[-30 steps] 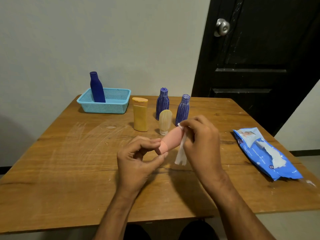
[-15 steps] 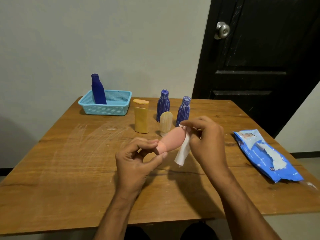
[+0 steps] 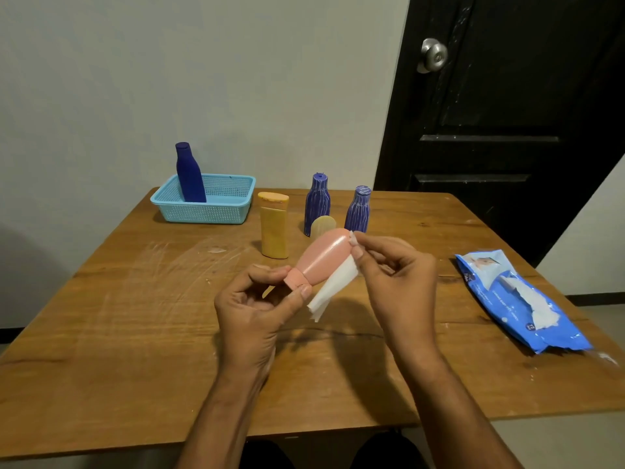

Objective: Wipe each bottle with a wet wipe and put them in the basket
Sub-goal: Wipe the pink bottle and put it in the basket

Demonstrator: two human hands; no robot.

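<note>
— Hands first: what are they doing?

— The left hand (image 3: 252, 311) pinches the cap end of a glossy pink teardrop-shaped plastic bottle (image 3: 323, 260), thumb and fingertips closed on the cap, so the bottle is held in the air above the scratched wooden table (image 3: 135, 333), tilted with its rounded base up and away. The right hand (image 3: 397, 280) has its thumb and forefinger pressed together on a white wet wipe (image 3: 333, 289) at the bottle's base end; the wipe hangs down along the bottle's right side, its loose corner free below.

— And the basket?

— The light blue perforated plastic basket (image 3: 206, 208) sits at the far left of the table, near the wall. A dark blue smooth plastic bottle (image 3: 189, 174) stands upright inside it, at its left end.

— What is outside it?

— A yellow flat plastic bottle with an orange cap (image 3: 273, 226) stands upright right of the basket. Behind the pink bottle, two blue ribbed bottles stand well apart from the basket: the left ribbed bottle (image 3: 317, 203) and the right ribbed bottle (image 3: 358, 209). Between them, a small beige rounded bottle (image 3: 321, 226) shows only its top; the pink bottle hides the rest.

— Anything on the right?

— A blue plastic pack of wet wipes (image 3: 521, 306) lies flat near the table's right edge, a white wipe poking from its opening. Beyond the table stands a black panelled door (image 3: 507, 113) with a round metal knob (image 3: 433, 55).
</note>
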